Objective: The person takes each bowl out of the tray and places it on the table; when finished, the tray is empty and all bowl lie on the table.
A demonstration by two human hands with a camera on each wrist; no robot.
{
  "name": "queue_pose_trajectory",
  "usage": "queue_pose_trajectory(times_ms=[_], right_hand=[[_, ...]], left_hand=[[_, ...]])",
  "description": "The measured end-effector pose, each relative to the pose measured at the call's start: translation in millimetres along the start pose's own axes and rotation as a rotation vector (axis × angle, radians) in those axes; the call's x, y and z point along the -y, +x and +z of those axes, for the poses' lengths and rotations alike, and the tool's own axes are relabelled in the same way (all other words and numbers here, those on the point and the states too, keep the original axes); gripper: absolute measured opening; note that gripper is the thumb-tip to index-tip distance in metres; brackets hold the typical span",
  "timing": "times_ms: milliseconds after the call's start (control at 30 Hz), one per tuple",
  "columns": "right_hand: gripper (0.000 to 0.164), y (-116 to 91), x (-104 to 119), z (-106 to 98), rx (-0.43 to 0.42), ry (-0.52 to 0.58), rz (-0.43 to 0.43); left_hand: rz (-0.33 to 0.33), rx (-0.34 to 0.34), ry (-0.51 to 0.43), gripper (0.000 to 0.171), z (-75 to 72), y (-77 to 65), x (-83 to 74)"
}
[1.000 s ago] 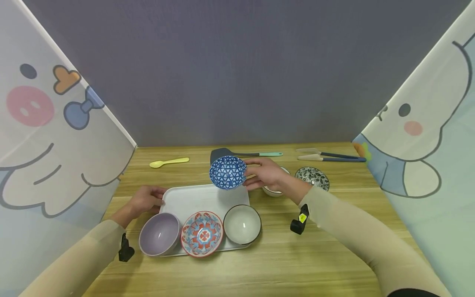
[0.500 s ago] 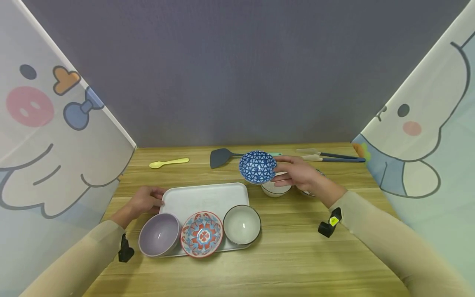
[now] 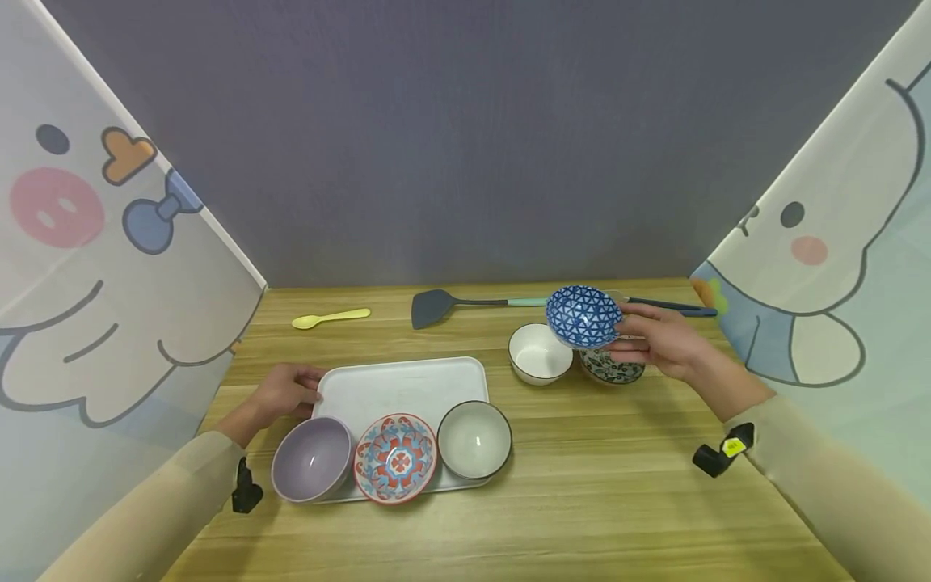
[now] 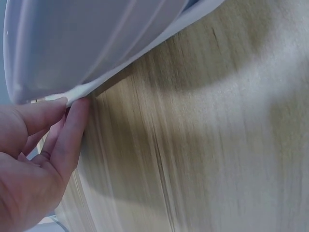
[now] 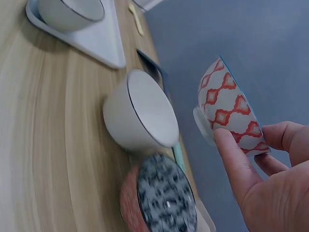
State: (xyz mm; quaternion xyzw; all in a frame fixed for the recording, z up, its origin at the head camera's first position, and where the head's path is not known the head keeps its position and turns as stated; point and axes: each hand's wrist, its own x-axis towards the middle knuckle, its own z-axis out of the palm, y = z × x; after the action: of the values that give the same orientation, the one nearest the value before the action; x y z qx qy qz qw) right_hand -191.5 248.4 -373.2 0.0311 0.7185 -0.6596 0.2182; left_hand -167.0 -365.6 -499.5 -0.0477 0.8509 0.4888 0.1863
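My right hand (image 3: 665,343) pinches the rim of a bowl (image 3: 583,316) with blue and white triangles inside. Its outside shows a red pattern on white in the right wrist view, where the bowl (image 5: 229,106) is held tilted in the air. Below it in the head view, a bowl with dark floral print (image 3: 613,368) is partly covered. A small white bowl (image 3: 540,354) stands just left of that one. My left hand (image 3: 282,392) pinches the left edge of the white tray (image 3: 403,380); in the left wrist view thumb and fingers (image 4: 75,128) meet at that edge.
On the tray's front part stand a purple bowl (image 3: 313,461), a red-patterned bowl (image 3: 396,458) and a grey-white bowl (image 3: 475,440). A yellow spoon (image 3: 330,318), a spatula (image 3: 434,308) and tongs (image 3: 672,307) lie along the back wall. Printed panels flank the table.
The right hand has carried the blue-patterned bowl rightward, from over the tray's back corner to above the floral bowl. My left hand and the tray stay in place.
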Motion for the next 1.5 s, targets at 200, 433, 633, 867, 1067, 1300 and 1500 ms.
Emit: queue_pose_trajectory(times_ms=[200,433,633,867,1067,1300,1500], right_hand=[[0.076,-13.4,-4.5,-35.6,-0.01,0.068,-0.029],[0.081,-27.8,-17.1,-72.5,-0.038,0.178,-0.047],[0.083,-39.0,-35.2,-98.0,-0.087,0.218,-0.03],[0.079,-45.6,-56.5,-120.8,-0.085,0.245,-0.027],[0.082,-47.1,-74.9,-132.3,-0.084,0.289,-0.003],[0.081,-41.2,-93.1,-137.0,-0.081,0.324,0.002],[0.081,-38.1,-104.4,-138.3,-0.095,0.327,0.022]], left_hand=[[-0.005,-0.006,0.001,0.049,-0.2,-0.1,-0.4],[0.001,-0.016,0.008,0.048,1.5,-1.2,-2.7],[-0.003,-0.024,0.019,0.048,2.6,-1.8,-2.9],[-0.009,-0.033,0.04,0.047,3.2,-1.7,-4.3],[-0.018,-0.031,0.032,0.048,3.9,-1.7,-4.2],[-0.02,-0.028,0.008,0.049,3.8,-3.5,-4.2],[-0.01,-0.031,0.009,0.049,4.1,-3.7,-5.3]])
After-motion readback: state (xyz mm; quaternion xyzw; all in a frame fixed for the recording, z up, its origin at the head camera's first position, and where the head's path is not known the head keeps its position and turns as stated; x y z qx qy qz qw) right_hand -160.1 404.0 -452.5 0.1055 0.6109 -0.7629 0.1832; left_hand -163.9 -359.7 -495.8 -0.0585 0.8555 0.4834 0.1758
